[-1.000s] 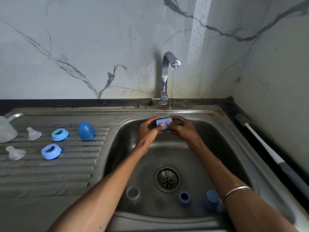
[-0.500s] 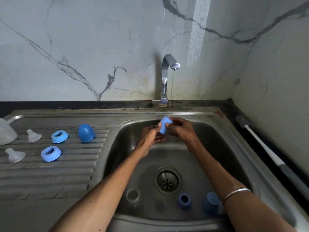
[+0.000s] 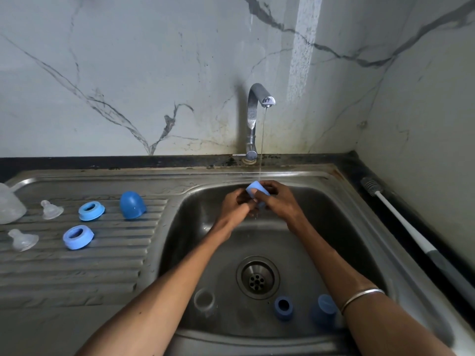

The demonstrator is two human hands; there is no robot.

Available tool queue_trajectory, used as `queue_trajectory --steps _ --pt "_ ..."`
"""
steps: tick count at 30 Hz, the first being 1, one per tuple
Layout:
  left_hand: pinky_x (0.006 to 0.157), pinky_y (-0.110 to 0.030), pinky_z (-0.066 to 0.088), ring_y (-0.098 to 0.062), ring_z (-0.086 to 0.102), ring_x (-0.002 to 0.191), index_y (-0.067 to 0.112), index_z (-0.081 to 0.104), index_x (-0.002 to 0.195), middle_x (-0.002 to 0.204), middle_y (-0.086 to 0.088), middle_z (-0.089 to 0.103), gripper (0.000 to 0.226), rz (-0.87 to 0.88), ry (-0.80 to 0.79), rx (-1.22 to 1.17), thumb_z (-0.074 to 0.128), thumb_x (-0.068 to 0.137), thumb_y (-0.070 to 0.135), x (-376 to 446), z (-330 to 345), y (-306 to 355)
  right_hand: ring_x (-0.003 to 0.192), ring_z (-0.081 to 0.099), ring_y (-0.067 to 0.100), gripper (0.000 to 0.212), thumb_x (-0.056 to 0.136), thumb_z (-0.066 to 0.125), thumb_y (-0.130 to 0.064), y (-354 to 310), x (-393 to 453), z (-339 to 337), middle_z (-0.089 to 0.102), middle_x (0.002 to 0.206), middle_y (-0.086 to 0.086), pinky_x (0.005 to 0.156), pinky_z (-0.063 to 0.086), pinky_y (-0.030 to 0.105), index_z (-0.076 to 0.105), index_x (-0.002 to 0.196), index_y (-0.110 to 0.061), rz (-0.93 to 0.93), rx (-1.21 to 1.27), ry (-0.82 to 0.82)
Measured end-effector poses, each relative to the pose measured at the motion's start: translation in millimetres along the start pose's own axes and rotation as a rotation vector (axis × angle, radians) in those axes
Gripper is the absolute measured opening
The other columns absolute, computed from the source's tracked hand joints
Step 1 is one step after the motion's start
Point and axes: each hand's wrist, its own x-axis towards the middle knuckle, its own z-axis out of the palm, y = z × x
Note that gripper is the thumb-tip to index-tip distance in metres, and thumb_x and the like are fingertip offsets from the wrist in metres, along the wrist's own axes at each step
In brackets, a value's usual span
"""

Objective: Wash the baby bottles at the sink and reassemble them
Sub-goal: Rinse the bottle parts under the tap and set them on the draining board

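A light blue bottle cap point(image 3: 254, 188) is held under the thin stream from the tap point(image 3: 257, 109), at the back of the sink basin point(image 3: 195, 227). My right hand point(image 3: 280, 204) grips it from the right, thumb across its side. My left hand point(image 3: 235, 208) holds it from below on the left. On the draining board lie a blue dome cap point(image 3: 132, 204), two blue collar rings point(image 3: 91, 211) point(image 3: 78, 237) and two clear teats point(image 3: 51, 209) point(image 3: 22, 239). A clear bottle point(image 3: 9, 208) is cut off at the left edge.
In the basin near the front sit a clear bottle point(image 3: 204, 300), a dark blue ring point(image 3: 282, 307) and another blue piece point(image 3: 323, 308), around the drain point(image 3: 257, 278). A long white bottle brush point(image 3: 401, 222) lies on the dark counter at the right.
The cap was turned between both hands under the water, from flat to tilted on end. The hands stayed at the same spot.
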Motion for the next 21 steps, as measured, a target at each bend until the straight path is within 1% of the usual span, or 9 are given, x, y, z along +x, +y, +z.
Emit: queue_trajectory --steps 2,4,6,8,10,12,15,18,21 --pt "0.082 -0.035 0.061 -0.022 0.073 0.097 0.011 0.06 0.131 0.115 -0.011 0.071 0.039 -0.009 0.013 -0.057 0.061 0.093 0.003 -0.1 0.5 1.3 0.101 0.066 0.017 0.054 0.079 0.077 -0.04 0.4 0.5 -0.2 0.067 0.119 0.005 0.086 0.059 0.039 0.062 0.126 -0.017 0.03 0.033 -0.049" --pt "0.076 -0.033 0.062 -0.025 0.074 0.095 0.015 0.055 0.135 0.119 -0.012 0.069 0.045 -0.028 0.018 -0.136 0.061 0.092 0.001 0.2 -1.1 2.9 0.104 0.066 0.017 0.059 0.077 0.079 -0.041 0.6 0.2 -0.6 0.066 0.122 0.004 0.087 0.058 0.039 0.061 0.128 -0.018 0.026 0.031 -0.066" --pt "0.072 -0.031 0.061 -0.03 0.074 0.093 0.016 0.055 0.131 0.115 -0.015 0.07 0.04 -0.056 0.007 -0.194 0.057 0.095 -0.001 -1.2 -2.9 5.0 0.107 0.063 0.015 0.057 0.076 0.08 -0.037 -0.9 -0.9 -2.4 0.065 0.121 0.0 0.092 0.056 0.037 0.062 0.127 -0.018 0.006 0.013 -0.048" --pt "0.076 -0.033 0.062 -0.033 0.073 0.093 0.018 0.057 0.122 0.109 -0.018 0.072 0.032 -0.094 -0.01 -0.228 0.052 0.097 -0.002 -2.0 -4.5 5.6 0.105 0.061 0.01 0.054 0.076 0.082 -0.034 -2.7 -2.9 -4.1 0.064 0.118 -0.004 0.092 0.054 0.031 0.063 0.124 -0.018 0.002 -0.005 -0.027" --pt "0.077 -0.033 0.062 -0.03 0.075 0.089 0.014 0.06 0.12 0.103 -0.016 0.073 0.022 -0.124 -0.004 -0.233 0.053 0.1 0.006 -0.9 -5.1 3.1 0.1 0.06 0.007 0.051 0.076 0.083 -0.032 -3.2 -3.5 -5.4 0.064 0.114 -0.005 0.084 0.055 0.025 0.062 0.12 -0.017 -0.001 -0.007 0.001" --pt "0.075 -0.031 0.062 -0.027 0.075 0.085 0.007 0.061 0.123 0.101 -0.016 0.074 0.025 -0.142 0.031 -0.219 0.055 0.103 0.021 0.1 -5.6 0.3 0.1 0.061 0.011 0.046 0.078 0.081 -0.029 -3.1 -2.7 -5.7 0.064 0.113 -0.001 0.079 0.054 0.022 0.062 0.117 -0.016 -0.004 -0.023 0.016" --pt "0.078 -0.031 0.062 -0.028 0.075 0.088 0.005 0.061 0.122 0.104 -0.017 0.073 0.033 -0.181 0.046 -0.186 0.052 0.104 0.031 2.2 -7.3 -3.2 0.104 0.062 0.016 0.043 0.08 0.079 -0.024 -2.0 -1.4 -5.1 0.065 0.117 0.004 0.083 0.054 0.025 0.061 0.118 -0.015 -0.006 -0.024 0.045" --pt "0.082 -0.035 0.059 -0.028 0.074 0.087 0.004 0.061 0.123 0.104 -0.02 0.073 0.029 -0.289 -0.012 -0.219 0.048 0.105 0.022 1.2 -5.9 -1.9 0.109 0.062 0.015 0.051 0.078 0.08 -0.022 -2.4 -2.8 -2.8 0.064 0.121 0.003 0.088 0.055 0.028 0.059 0.124 -0.015 -0.049 -0.022 0.075" --pt "0.076 -0.036 0.061 -0.027 0.074 0.083 0.009 0.056 0.129 0.104 -0.018 0.072 0.028 -0.309 -0.08 -0.244 0.039 0.107 0.014 -1.1 -0.4 1.8 0.108 0.06 0.013 0.056 0.078 0.08 -0.024 -2.9 -3.7 1.2 0.062 0.125 0.003 0.083 0.054 0.022 0.057 0.128 -0.015 -0.075 -0.03 0.072"
